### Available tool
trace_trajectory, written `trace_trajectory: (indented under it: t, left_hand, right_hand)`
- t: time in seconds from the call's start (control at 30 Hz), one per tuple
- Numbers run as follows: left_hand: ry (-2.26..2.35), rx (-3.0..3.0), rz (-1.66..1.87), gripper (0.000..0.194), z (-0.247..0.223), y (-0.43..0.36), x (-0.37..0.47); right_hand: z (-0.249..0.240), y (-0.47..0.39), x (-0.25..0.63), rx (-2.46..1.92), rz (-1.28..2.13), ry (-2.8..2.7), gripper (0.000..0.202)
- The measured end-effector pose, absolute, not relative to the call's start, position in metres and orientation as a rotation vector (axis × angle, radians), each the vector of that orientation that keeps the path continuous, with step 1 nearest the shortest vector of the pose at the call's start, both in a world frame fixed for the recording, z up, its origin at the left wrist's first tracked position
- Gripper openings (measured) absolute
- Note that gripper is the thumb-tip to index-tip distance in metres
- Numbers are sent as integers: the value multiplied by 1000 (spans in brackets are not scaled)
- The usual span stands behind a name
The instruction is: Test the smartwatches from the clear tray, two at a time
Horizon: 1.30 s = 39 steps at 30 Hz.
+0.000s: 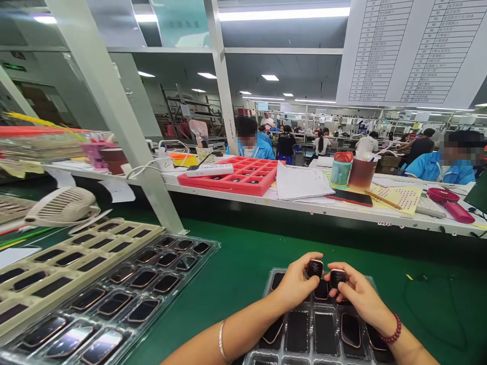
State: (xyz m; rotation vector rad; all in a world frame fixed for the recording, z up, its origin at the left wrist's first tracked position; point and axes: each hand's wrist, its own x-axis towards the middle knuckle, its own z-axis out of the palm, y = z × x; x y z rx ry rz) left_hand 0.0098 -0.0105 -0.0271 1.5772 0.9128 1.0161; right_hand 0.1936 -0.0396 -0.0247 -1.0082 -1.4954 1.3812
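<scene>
My left hand is closed on a smartwatch case, its lit dark screen facing me with small text too fine to read. Beside it, my right hand pinches a second smartwatch case, also showing small text. Both are held close together above the far rows of a clear plastic tray. Several dark-screened watch cases, such as the one in the middle row, lie in its pockets. My forearms hide parts of the tray.
On the left lie another clear tray of watch cases and a beige tray with dark screens. A fan stands behind them. The raised shelf holds a red compartment tray, papers and cups. People sit beyond it.
</scene>
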Motion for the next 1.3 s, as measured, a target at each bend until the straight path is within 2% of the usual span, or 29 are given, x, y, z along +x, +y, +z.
trace_trajectory:
  t: [0.1,0.27,0.4,0.53,0.93,1.13,1.3]
  left_hand:
    - [983,1573,980,56,-29,-10,10]
    - [865,1535,1056,45,-29,-9,9]
    - [884,1501,1014,57,-33,-9,9]
    - [887,1497,996,59,-35,-9,9]
    - [874,1533,1017,39,-26,-10,9]
    - [912,1514,977,58,-26,-8,9]
    - [893,1492,1005,57,-30,-5,10]
  right_hand:
    - [-26,-39,194,-1025,1373,-1495,36]
    - [-27,-39,194,-1015,1356,-1524,32]
    - [-25,-40,194,-1007,1368,-1502,38]
    - [-25,-39,195,-1007,1364,-1492,36]
    - [-24,-38,196,-971,1400,-1482,33]
    - [-20,-37,198,-947,1498,-1358,42]
    - [-23,-37,198,-944,1496,-1341,47]
